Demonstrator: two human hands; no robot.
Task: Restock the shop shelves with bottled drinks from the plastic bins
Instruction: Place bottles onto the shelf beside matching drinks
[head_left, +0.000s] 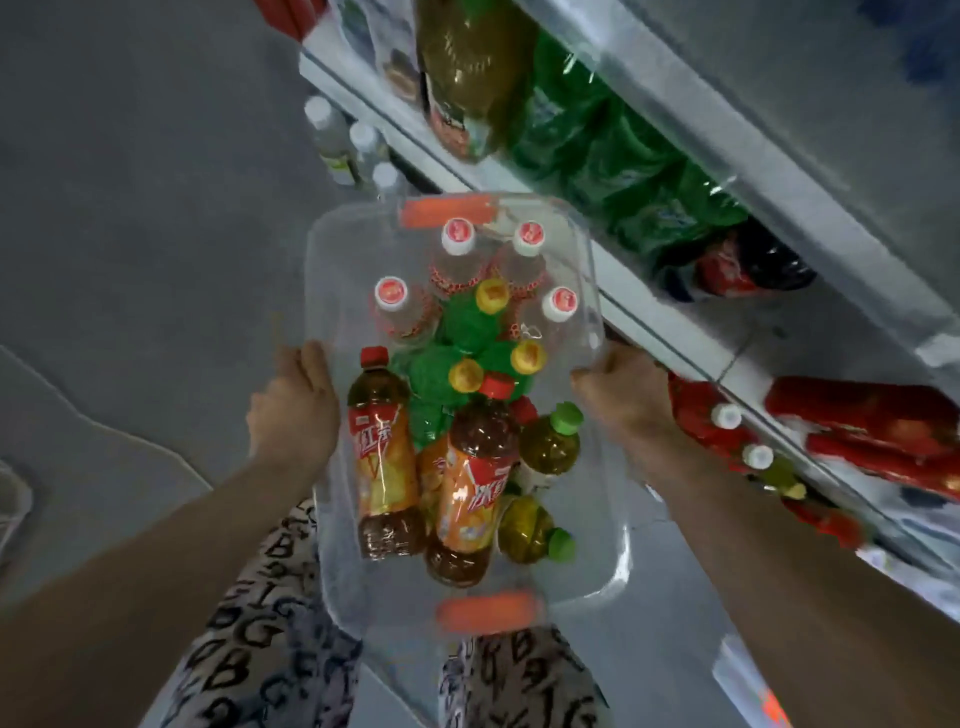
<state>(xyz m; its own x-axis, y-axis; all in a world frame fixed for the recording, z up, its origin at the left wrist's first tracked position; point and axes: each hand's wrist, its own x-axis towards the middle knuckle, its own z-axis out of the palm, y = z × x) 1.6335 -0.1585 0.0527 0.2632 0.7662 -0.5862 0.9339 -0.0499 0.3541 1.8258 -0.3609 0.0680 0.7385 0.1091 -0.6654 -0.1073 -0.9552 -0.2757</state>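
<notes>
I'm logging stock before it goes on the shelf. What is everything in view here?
plastic bin: one, clear, orange handles, centre.
white-capped bottles: four, clear, bin's far end.
yellow-capped bottles: three, green, bin's middle.
red-capped tea bottles: at least two, brown, orange labels, bin's near end.
green-capped bottles: two, yellowish, bin's near right.
shelves: white, right side, holding blurred brown, green and red stock.
loose bottles: three, white caps, beside the shelves' far end.
trousers: letter-printed, bottom edge.
left hand: one, grips the bin's left rim.
right hand: one, grips the bin's right rim.
</notes>
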